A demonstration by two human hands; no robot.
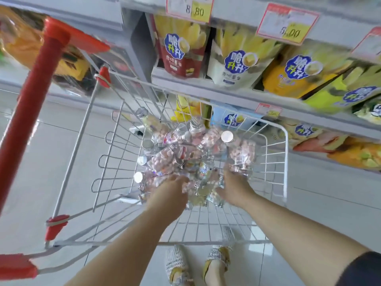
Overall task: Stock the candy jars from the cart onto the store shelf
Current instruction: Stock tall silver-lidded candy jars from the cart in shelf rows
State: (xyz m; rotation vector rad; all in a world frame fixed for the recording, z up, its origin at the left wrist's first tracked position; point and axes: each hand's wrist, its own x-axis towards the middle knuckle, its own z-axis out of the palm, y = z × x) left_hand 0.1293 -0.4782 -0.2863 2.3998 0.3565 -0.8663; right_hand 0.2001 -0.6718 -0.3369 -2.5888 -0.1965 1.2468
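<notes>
Wire cart [285, 162] surrounds both hands, which reach down side by side, a little apart, into the heap of jars [165, 162]. Left hand [171, 190] and right hand [235, 188] touch jars, but blur hides whether either grips one. Shelf [226, 93] with bags [237, 65] runs beyond and right of the hands.

A shop aisle, grey shelves [226, 93] packed with snack bags [181, 46], price tags [190, 9] clipped along the edges (8.80 was legible), wire cart [285, 162] on pale tiled floor [41, 162].
</notes>
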